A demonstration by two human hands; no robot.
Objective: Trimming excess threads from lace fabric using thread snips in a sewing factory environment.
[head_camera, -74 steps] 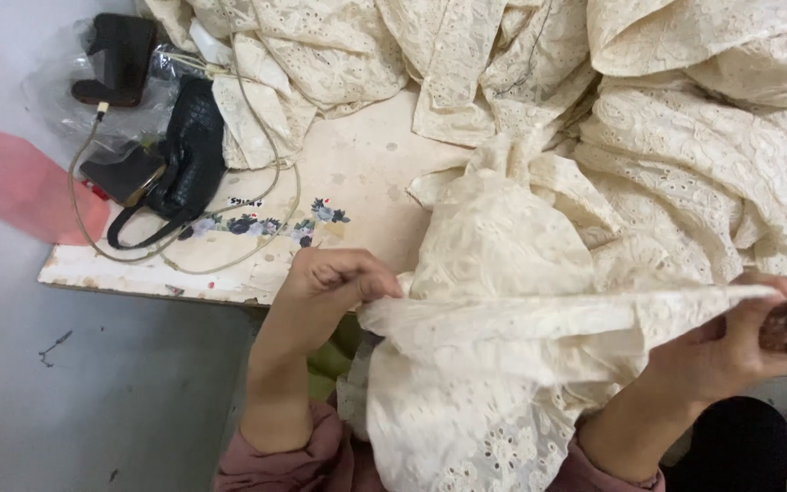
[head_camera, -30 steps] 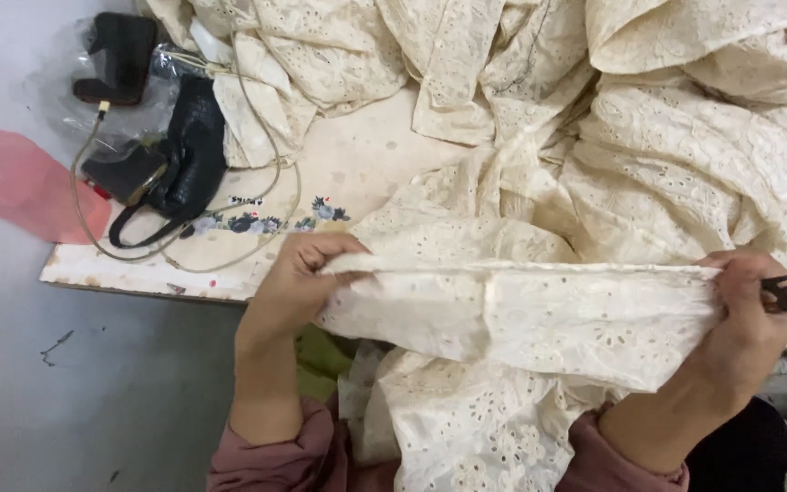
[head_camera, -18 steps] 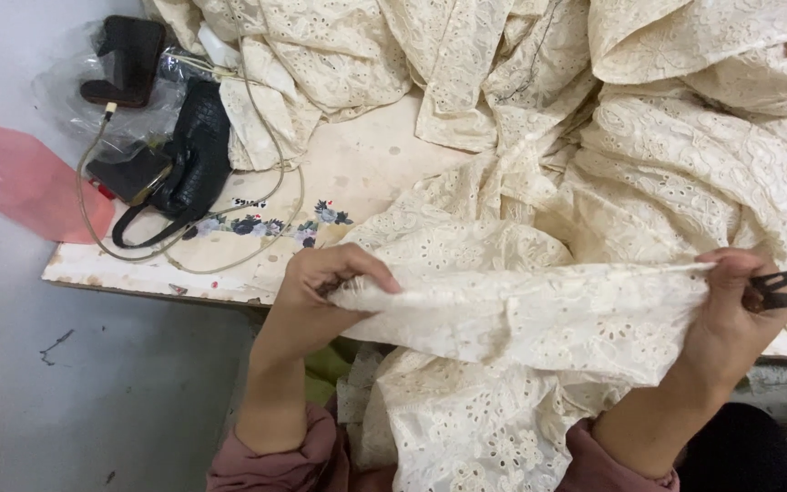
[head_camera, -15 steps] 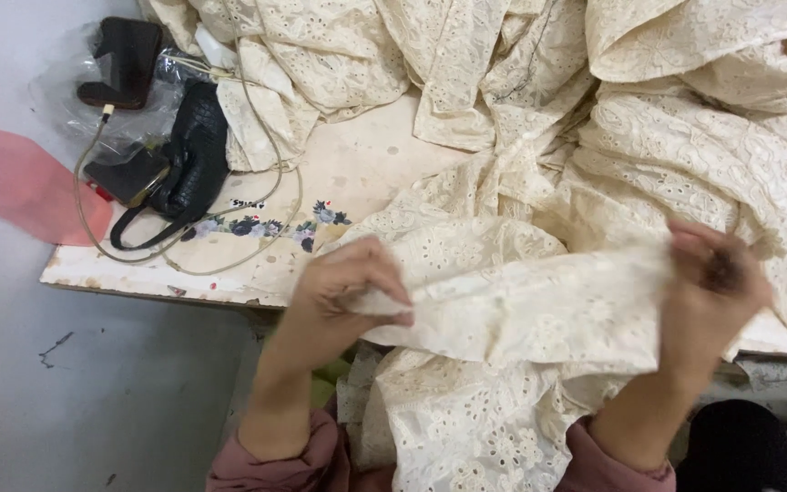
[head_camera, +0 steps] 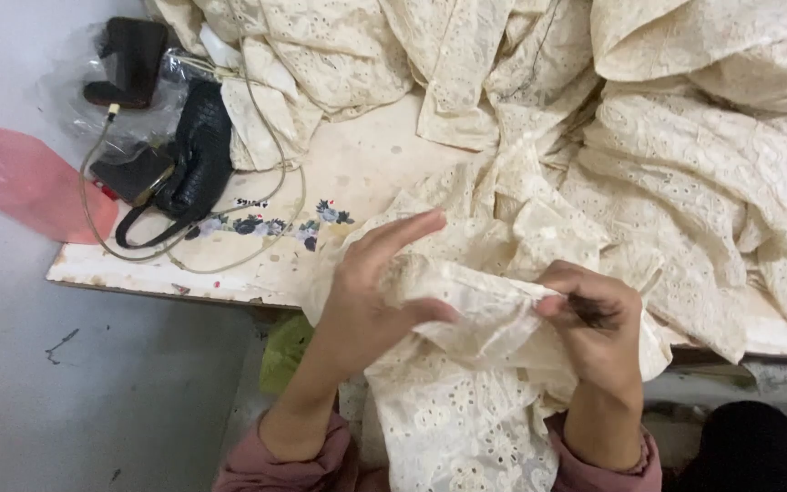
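Bunching a fold of cream eyelet cloth (head_camera: 494, 319) between them, both hands sit close together just past the near edge of the table (head_camera: 366, 164). The left hand (head_camera: 371, 301) has its thumb pressed under the fold and its fingers (head_camera: 407, 232) stretched nearly straight over the top, so the grip is a loose, fairly wide pinch on the cloth's left end. The right hand (head_camera: 598, 333) is curled tight around the right end of the same fold; something dark (head_camera: 594, 314) shows among its knuckles, but it is too blurred to tell whether it is a tool or only shadow.

Between the two grips the fold runs left to right, a short gathered ridge and not a stretched band, its long axis roughly level with the table edge. Below the grips the rest of this piece hangs down toward the person's lap, between the pink sleeves (head_camera: 270, 465). Above and to the right of the right hand the same cloth climbs onto the table and joins a large heap (head_camera: 685, 164) of like fabric, so the bulk of the material lies beyond and right of the grips, nearer the right hand.

Well to the upper left of the left hand lie a black bag (head_camera: 189, 164), a looped cord (head_camera: 257, 191) and a dark block (head_camera: 134, 55) on clear plastic. A pink bottle (head_camera: 20, 178) lies farther left, off the table's corner.
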